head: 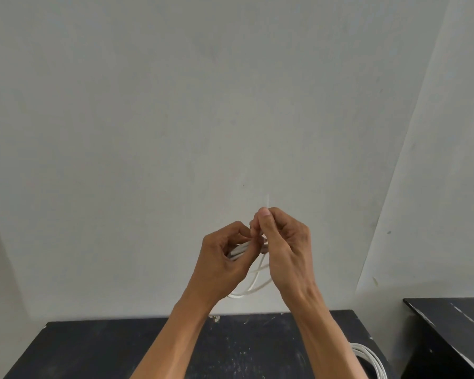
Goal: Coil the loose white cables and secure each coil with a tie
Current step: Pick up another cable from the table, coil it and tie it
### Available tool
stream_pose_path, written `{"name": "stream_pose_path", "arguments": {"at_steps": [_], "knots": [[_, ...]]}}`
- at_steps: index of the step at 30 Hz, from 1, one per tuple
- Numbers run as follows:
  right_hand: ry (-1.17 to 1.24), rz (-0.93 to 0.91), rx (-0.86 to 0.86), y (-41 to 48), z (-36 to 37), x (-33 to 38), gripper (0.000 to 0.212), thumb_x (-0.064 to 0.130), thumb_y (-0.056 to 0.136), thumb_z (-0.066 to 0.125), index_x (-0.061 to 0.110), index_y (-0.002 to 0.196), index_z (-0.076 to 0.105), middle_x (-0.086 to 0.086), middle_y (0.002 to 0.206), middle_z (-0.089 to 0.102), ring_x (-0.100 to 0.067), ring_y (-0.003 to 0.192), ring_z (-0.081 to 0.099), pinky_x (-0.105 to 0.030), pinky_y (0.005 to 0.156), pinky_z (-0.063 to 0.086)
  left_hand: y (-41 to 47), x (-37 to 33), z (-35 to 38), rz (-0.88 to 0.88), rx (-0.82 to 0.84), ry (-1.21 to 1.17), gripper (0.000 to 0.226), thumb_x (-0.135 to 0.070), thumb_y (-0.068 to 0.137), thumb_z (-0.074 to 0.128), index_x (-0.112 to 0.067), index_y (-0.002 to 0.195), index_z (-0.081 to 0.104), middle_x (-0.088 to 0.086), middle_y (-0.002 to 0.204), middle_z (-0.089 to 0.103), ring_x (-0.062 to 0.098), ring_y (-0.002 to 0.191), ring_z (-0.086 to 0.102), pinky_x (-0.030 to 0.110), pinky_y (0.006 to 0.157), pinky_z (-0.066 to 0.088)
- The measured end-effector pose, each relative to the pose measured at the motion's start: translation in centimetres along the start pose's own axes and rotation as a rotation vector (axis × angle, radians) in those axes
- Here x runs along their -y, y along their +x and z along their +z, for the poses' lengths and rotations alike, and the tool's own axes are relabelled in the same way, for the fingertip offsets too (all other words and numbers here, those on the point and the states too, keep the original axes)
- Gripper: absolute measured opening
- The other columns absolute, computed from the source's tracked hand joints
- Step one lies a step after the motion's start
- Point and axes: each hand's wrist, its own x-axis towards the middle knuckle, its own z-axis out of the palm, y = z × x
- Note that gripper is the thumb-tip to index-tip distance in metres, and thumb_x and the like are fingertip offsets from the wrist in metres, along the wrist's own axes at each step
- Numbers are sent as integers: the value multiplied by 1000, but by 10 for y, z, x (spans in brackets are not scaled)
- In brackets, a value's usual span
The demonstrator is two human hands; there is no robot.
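Note:
Both hands are raised in front of the wall, above the black table. My left hand (pixel 225 258) grips a bunch of white cable loops (pixel 240 251); the rest of the coil (pixel 253 287) hangs below and between the hands. My right hand (pixel 281 242) pinches a thin, pale tie (pixel 267 201) between thumb and forefinger, its tip sticking up above the fingertips. The tie's lower part is hidden behind the fingers, close to the bunched loops.
A black table (pixel 230 348) with a scuffed top lies below the arms. Another white cable coil (pixel 367 356) lies at its right side. A second black surface (pixel 454 324) stands to the right. A plain grey wall (pixel 203 105) fills the background.

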Motion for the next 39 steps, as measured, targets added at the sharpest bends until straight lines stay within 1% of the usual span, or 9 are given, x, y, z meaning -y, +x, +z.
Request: {"name": "stream_pose_path", "arguments": {"at_steps": [8,13,20,22,24,27,29,34,39], "knots": [[76,-40,-19,5,1,12,39,25,102,55,9,67,62,-14,67,59,-18,66,56,-22,65,47,10,-3,-10,82,26,35,11,-28,94,68,-17,93,69,-6,84,75,19,75,74,28,64,59],[112,-102,-59,4,0,20,39,23,103,56,11,67,67,-9,66,63,-38,78,66,-24,74,55,16,-9,-11,130,50,34,7,-30,95,67,-24,96,68,-17,83,73,11,73,73,14,63,50],[147,-41,100,5,-6,17,40,25,103,52,5,71,64,-15,69,59,-16,67,60,-26,59,50,9,-6,-14,40,71,5,13,-35,94,66,-23,100,67,-9,82,77,14,69,75,20,57,56],[117,-50,209,10,-12,18,36,29,106,52,7,84,69,-3,75,70,-8,75,71,-21,66,56,11,-8,-12,2,33,-44,13,-36,94,66,-27,102,68,-10,77,77,10,55,69,20,50,53],[-26,-31,272,12,-17,13,31,40,108,52,18,115,72,6,103,78,-8,100,77,-25,83,61,12,-11,-9,-91,-17,-102,17,-42,93,64,-30,103,70,-8,70,75,12,44,53,22,44,44],[-411,68,249,5,-27,-8,63,72,94,49,38,147,51,13,135,67,-5,126,63,-33,106,52,15,-9,-8,-339,-202,-290,24,-47,90,66,-26,101,74,-5,66,72,9,44,42,21,43,38],[-469,114,206,-1,-33,-22,68,75,90,46,39,147,49,12,128,68,-3,114,66,-29,100,52,18,-5,-10,-479,-294,-463,24,-41,94,65,-21,101,75,4,81,77,9,45,37,19,42,36],[-317,166,54,2,-31,-45,28,53,106,45,32,107,64,6,75,64,-10,52,66,-25,49,53,20,7,-4,-632,-344,-616,30,-38,100,57,-11,105,71,11,89,77,7,45,35,15,38,34],[-185,161,-99,8,-36,-57,22,36,110,51,23,104,67,5,73,60,-13,45,51,-28,45,48,13,16,8,-681,-269,-456,39,-46,103,45,-18,106,72,4,72,72,9,49,53,23,49,49]]}}
